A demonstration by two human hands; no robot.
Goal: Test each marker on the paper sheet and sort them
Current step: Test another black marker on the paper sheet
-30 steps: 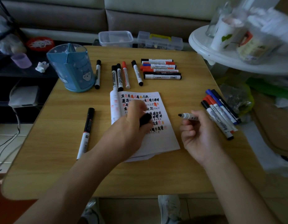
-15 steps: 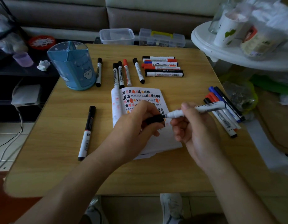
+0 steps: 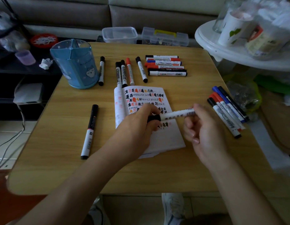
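While the left hand pinches the black cap and the right hand grips the marker above the paper sheet, other markers lie along the bench right edge.

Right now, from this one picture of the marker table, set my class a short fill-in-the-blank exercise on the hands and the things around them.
1. The left hand grips the ___ cap of the marker.
2. The right hand holds that marker by its ___ barrel.
3. Both hands work over the ___, which is covered in ink marks.
4. The pen holder is ___ in colour.
Missing words: black; white; paper sheet; blue.
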